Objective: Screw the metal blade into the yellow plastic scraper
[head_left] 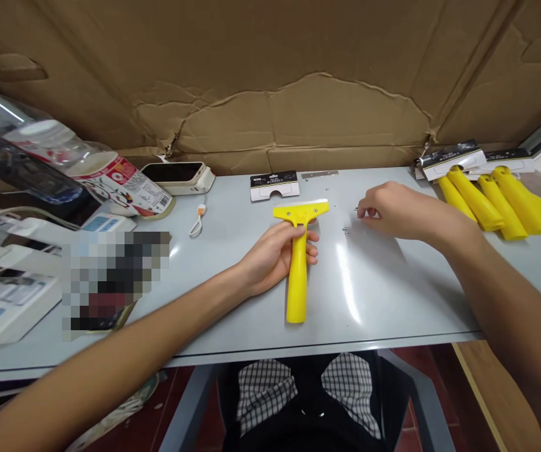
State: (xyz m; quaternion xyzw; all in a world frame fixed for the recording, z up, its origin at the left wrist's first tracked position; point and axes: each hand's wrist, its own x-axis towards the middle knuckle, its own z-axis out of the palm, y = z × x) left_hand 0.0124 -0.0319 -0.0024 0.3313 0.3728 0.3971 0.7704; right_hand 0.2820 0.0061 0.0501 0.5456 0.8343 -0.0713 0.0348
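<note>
A yellow plastic scraper (297, 282) lies flat on the pale grey table (393, 295), head pointing away from me. My left hand (277, 254) wraps around the upper part of its handle. My right hand (393, 210) rests on the table to the right of the scraper head, fingers curled down over a small screw at its fingertips. Another small screw (345, 230) lies loose between the two hands. A thin metal blade (320, 174) and a black-and-white packaging card (274, 186) lie beyond the scraper.
Several yellow scrapers (501, 204) with label cards are piled at the far right. A white phone (179, 176) and a lying plastic bottle (95, 169) sit at the back left, with boxes and clutter along the left edge. A cardboard wall stands behind the table.
</note>
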